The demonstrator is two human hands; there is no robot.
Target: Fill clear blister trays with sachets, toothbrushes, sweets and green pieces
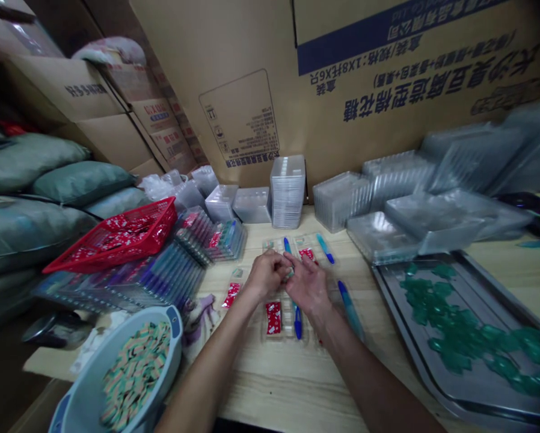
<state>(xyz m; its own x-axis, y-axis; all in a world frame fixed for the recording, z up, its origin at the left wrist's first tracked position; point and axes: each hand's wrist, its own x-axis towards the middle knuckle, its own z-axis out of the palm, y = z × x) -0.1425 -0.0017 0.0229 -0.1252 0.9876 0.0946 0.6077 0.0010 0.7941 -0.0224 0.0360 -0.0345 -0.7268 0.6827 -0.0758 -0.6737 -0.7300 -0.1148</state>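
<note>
My left hand (267, 273) is closed in a pinch; what its fingers hold, if anything, is hidden. Touching it or nearly so, my right hand (309, 284) lies palm up with the fingers stretched out. A small greenish piece (290, 273) shows between the two hands, too blurred to name. Beneath and around them lie clear plastic trays with red printed packets (273, 317) and blue pen-like tubes (297, 323). Another red packet (232, 294) lies left of my left hand, and a larger blue-green tube (350, 310) is right of my right wrist.
At lower left stands a light-blue basin (175, 355) of striped pieces. A red basket (112, 255) of packets sits on stacked filled trays (162, 282). On the right, a metal tray (414, 355) holds green pieces. Clear trays (288, 192) are stacked before a big carton (243, 54).
</note>
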